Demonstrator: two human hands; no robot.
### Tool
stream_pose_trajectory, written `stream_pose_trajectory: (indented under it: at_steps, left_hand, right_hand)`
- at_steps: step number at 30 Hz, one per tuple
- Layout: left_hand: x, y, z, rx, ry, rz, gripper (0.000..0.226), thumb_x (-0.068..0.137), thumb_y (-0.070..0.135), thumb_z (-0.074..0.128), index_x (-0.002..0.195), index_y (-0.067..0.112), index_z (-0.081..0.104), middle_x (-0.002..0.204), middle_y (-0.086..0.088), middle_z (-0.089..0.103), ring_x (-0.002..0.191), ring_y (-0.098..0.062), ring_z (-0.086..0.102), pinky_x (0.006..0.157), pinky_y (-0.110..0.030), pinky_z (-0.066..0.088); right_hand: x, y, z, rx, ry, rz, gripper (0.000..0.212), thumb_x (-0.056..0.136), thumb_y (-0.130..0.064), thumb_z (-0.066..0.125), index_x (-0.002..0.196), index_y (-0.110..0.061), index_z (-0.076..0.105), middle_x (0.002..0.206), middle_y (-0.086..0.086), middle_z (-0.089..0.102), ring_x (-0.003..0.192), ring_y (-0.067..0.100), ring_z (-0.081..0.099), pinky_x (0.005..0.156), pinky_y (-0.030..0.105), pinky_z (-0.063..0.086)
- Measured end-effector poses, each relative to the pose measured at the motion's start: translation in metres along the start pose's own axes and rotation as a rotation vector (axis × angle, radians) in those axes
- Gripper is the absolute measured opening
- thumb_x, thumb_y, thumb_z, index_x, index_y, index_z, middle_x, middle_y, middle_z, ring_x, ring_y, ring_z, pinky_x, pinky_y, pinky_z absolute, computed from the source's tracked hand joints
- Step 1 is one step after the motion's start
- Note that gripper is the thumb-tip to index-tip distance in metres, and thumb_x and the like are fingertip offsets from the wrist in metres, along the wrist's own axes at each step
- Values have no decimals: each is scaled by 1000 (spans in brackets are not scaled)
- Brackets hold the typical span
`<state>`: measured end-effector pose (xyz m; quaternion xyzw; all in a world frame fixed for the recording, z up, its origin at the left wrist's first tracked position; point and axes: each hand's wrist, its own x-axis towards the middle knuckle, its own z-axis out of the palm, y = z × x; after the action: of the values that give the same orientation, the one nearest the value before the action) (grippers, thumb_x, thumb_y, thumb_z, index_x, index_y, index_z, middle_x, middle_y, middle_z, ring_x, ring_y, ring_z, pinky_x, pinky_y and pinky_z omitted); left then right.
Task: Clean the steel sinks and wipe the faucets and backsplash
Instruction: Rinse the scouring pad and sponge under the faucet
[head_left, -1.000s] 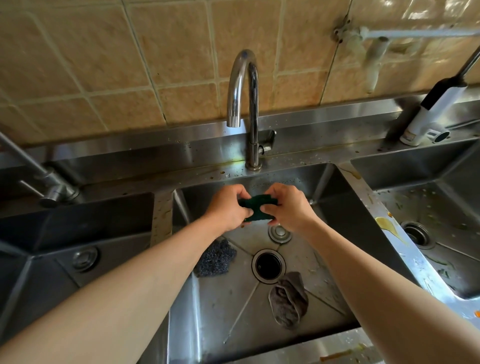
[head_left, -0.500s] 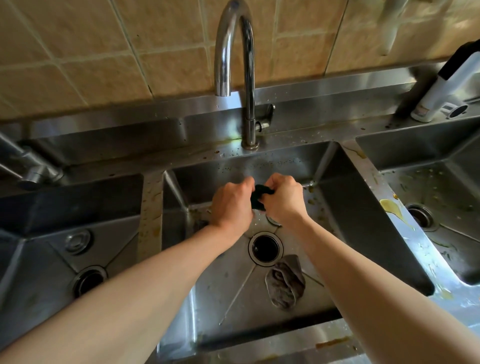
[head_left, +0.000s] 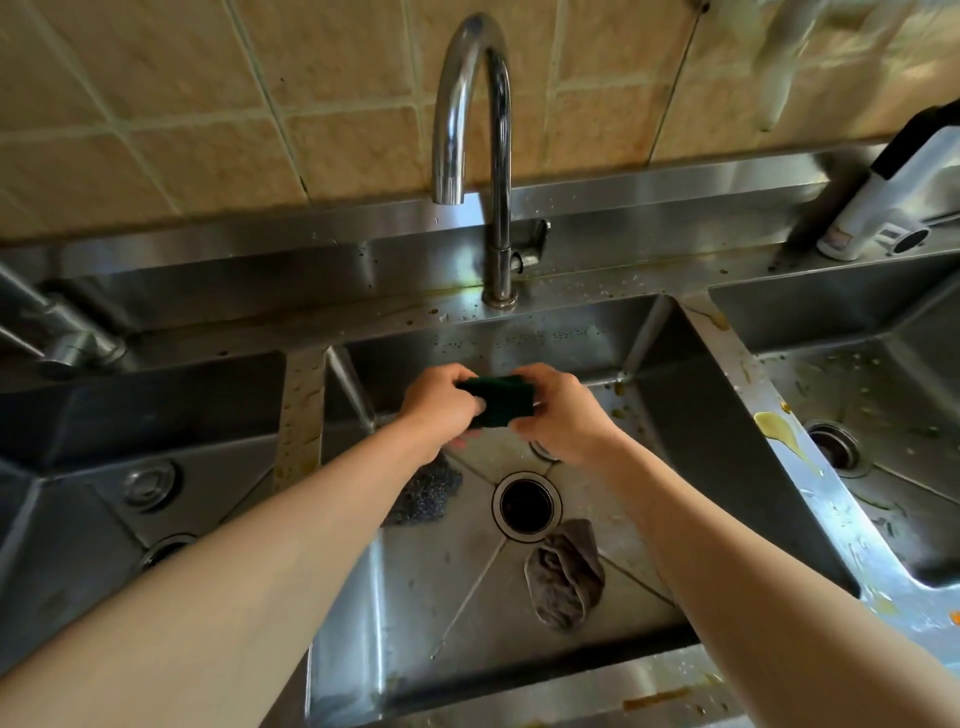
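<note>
head view: left hand (head_left: 441, 405) and right hand (head_left: 563, 415) together grip a dark green scouring pad (head_left: 501, 400) above the middle sink (head_left: 415, 582), below the faucet (head_left: 483, 156). steel wool (head_left: 428, 493) and a grey rag (head_left: 566, 577) lie near the drain (head_left: 527, 506).

Green scouring pad (head_left: 503, 401) partly hidden by hands; steel wool (head_left: 427, 493) half behind left forearm.

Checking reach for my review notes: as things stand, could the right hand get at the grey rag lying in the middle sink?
Probably yes. The grey rag lies uncovered beside the drain, below the right hand. That hand would first have to let go of the green scouring pad, which both hands hold.
</note>
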<state>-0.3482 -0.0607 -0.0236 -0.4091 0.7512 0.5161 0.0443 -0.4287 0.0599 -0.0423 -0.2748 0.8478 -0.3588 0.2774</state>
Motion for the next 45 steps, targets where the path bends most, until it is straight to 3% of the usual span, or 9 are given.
stream_pose_trajectory:
  at_steps: [6, 9, 16, 19, 24, 33, 38, 42, 45]
  left_hand:
    - [-13, 9, -18, -140, -190, -44, 16, 98, 11, 48, 112, 14, 56, 105, -16, 65, 71, -20, 65, 61, -31, 55]
    - [-18, 13, -24, -206, -191, -85, 8, 99, 11, 47, 98, 13, 54, 102, -18, 63, 68, -23, 64, 64, -32, 55]
    - [-21, 17, -34, -283, -146, -61, 18, 93, -4, 51, 81, 9, 51, 91, -15, 58, 77, -31, 63, 78, -46, 56]
    - [-24, 19, -25, -68, 22, 61, 20, 89, -3, 57, 77, 12, 52, 92, -14, 58, 78, -32, 65, 72, -45, 59]
    - [-34, 19, -14, 536, 261, 370, 11, 86, 7, 61, 95, 11, 56, 93, -8, 61, 89, -27, 59, 67, -31, 44]
    - [-28, 11, 0, 660, 281, 623, 16, 81, 2, 64, 92, 5, 54, 93, -14, 66, 86, -33, 62, 66, -37, 45]
    - [-14, 4, 0, 507, 171, 377, 7, 89, 10, 59, 94, 15, 57, 91, -5, 61, 89, -25, 60, 70, -32, 48]
    - [-1, 2, -14, 56, 47, 164, 14, 93, 8, 56, 93, 21, 61, 104, -7, 61, 95, -24, 60, 77, -37, 57]
    - [-6, 0, -18, -116, -86, 118, 23, 90, -3, 57, 98, 18, 60, 110, -12, 58, 99, -26, 59, 75, -34, 58]
  right_hand:
    - [-7, -14, -10, 41, 72, -12, 33, 80, -3, 70, 108, -19, 62, 100, 7, 66, 73, 15, 70, 64, 22, 58]
    - [-10, -21, -13, 47, 61, -27, 26, 80, -2, 70, 97, -17, 59, 90, 8, 69, 63, 12, 70, 60, 25, 59]
    - [-11, -40, -22, 252, -47, -10, 13, 87, -3, 66, 83, -14, 59, 90, 18, 69, 72, 28, 72, 67, 41, 60]
    - [-10, -46, -14, 89, 87, -21, 18, 87, -3, 63, 77, -15, 53, 84, 15, 67, 60, 23, 70, 53, 32, 59]
    - [-8, -45, 4, -90, 233, -101, 19, 84, 3, 54, 77, -12, 46, 81, 16, 62, 67, 34, 64, 57, 45, 55]
    - [-6, -34, 14, -65, 332, -74, 19, 75, 6, 49, 68, -10, 42, 64, 9, 51, 58, 29, 48, 44, 27, 33]
    - [-5, -15, 15, 83, 198, 24, 10, 86, -3, 58, 87, -11, 52, 84, 14, 67, 70, 30, 68, 64, 45, 57]
    - [-3, -10, 9, 223, 31, 46, 33, 83, -2, 66, 99, -22, 46, 106, 13, 64, 79, 25, 71, 75, 44, 59]
    - [-4, -14, 2, 198, 76, 60, 32, 81, -1, 69, 97, -20, 49, 102, 12, 66, 70, 20, 71, 63, 31, 60]
